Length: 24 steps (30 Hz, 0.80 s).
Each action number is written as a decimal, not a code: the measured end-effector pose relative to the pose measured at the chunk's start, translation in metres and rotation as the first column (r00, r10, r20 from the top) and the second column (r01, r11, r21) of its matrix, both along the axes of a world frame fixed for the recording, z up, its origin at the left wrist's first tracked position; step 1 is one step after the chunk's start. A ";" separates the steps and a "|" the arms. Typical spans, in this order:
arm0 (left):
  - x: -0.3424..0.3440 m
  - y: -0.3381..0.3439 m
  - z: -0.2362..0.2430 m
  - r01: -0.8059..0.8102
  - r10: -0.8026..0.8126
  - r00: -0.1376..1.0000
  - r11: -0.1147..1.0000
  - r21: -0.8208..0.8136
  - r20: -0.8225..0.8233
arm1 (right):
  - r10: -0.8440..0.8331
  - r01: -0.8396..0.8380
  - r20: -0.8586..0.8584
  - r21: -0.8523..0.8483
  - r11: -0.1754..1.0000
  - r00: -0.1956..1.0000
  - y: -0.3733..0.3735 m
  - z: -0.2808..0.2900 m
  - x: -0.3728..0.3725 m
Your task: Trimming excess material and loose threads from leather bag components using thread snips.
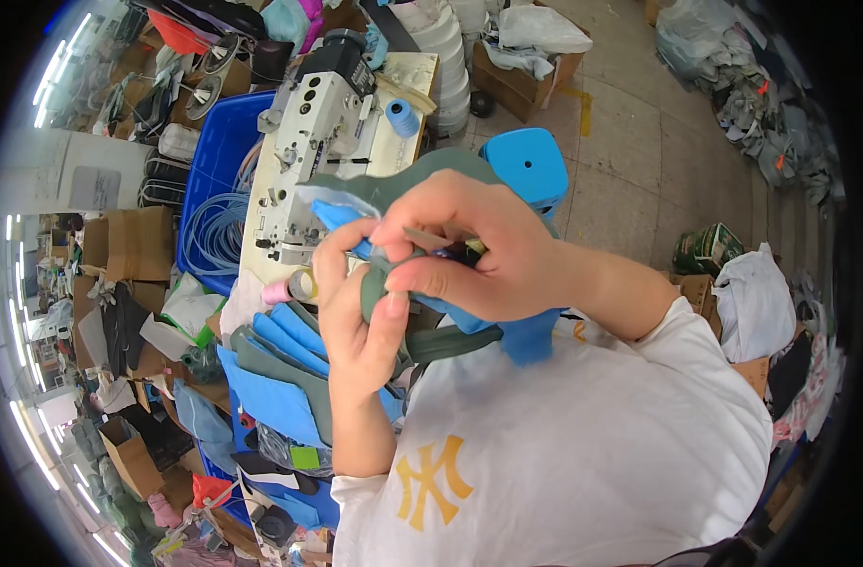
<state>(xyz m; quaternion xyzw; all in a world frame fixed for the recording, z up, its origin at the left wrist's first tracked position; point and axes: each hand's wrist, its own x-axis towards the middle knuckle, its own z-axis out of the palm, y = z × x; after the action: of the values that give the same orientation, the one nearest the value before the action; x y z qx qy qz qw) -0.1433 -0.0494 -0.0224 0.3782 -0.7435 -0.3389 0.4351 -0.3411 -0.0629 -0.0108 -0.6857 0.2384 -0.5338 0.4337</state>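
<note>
Close in front of my chest, both hands hold a dark green garment piece (455,342) with bright blue fabric (530,331) joined to it. My left hand (356,317) is closed, pinching a fold of the green cloth between thumb and fingers. My right hand (488,241) curls around a small dark tool (445,252) with a thin blade-like tip, which looks like thread snips; fingers cover most of it. Its thumb and fingertips meet the cloth beside my left fingertips. Part of the green fabric rises behind the right hand toward the sewing machine.
A white sewing machine (308,142) stands on a table ahead, with a blue thread cone (402,119) and a pink spool (278,292). Blue and green cut pieces (271,387) lie stacked at left. A blue bin (205,175), a blue stool (526,165) and cartons (521,80) stand around.
</note>
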 end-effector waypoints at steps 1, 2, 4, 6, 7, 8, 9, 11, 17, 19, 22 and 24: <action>-0.002 0.000 0.003 0.015 -0.015 0.999 1.000 -0.013 0.029 | -0.002 0.002 0.001 -0.003 1.000 1.000 0.000 -0.001 0.000; 0.002 0.000 0.002 0.090 -0.087 0.996 0.992 0.086 -0.033 | -0.012 0.012 0.048 0.003 1.000 0.999 -0.001 -0.002 -0.001; 0.005 -0.004 -0.003 0.118 -0.116 0.993 0.989 0.091 -0.028 | -0.025 0.024 0.094 0.008 1.000 0.995 -0.001 -0.005 -0.001; 0.005 -0.005 -0.005 0.147 -0.145 0.989 0.984 0.098 -0.024 | 0.025 -0.030 0.157 0.026 0.999 0.987 -0.001 -0.008 0.000; 0.004 -0.005 -0.004 0.148 -0.145 0.989 0.986 0.080 -0.037 | 0.024 -0.029 0.157 0.028 0.999 0.987 -0.001 -0.008 -0.001; 0.002 -0.004 -0.004 0.149 -0.146 0.988 0.987 0.062 -0.051 | 0.050 -0.056 0.158 0.031 0.998 0.986 -0.001 -0.009 -0.001; 0.000 -0.004 -0.002 0.149 -0.146 0.988 0.987 0.064 -0.052 | 0.076 -0.083 0.158 0.034 0.996 0.984 -0.001 -0.008 -0.002; -0.005 0.000 0.004 0.133 -0.113 0.980 0.984 0.121 -0.161 | 0.065 -0.068 0.108 0.024 0.997 0.992 0.001 -0.003 -0.007; 0.003 -0.007 -0.012 0.049 -0.047 0.999 0.989 -0.138 0.020 | -0.151 0.149 0.056 0.032 0.988 0.987 -0.008 -0.006 -0.013; 0.002 -0.007 -0.013 0.044 -0.046 0.999 0.983 -0.177 -0.007 | -0.224 0.224 -0.001 0.048 0.973 0.975 -0.009 -0.008 -0.013; 0.001 -0.005 -0.014 0.009 -0.010 1.000 0.982 -0.187 -0.005 | -0.422 0.397 -0.121 -0.186 0.899 0.898 0.002 0.002 -0.015; -0.004 -0.002 -0.012 -0.083 0.066 0.991 0.985 -0.150 -0.115 | -0.304 0.271 -0.165 -0.193 0.943 0.938 0.015 0.002 -0.020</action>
<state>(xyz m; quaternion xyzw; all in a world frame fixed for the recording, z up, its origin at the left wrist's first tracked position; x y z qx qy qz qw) -0.1469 -0.0517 -0.0343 0.3515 -0.7280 -0.2841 0.5155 -0.3606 -0.0478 -0.0086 -0.7256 0.3317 -0.5408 0.2667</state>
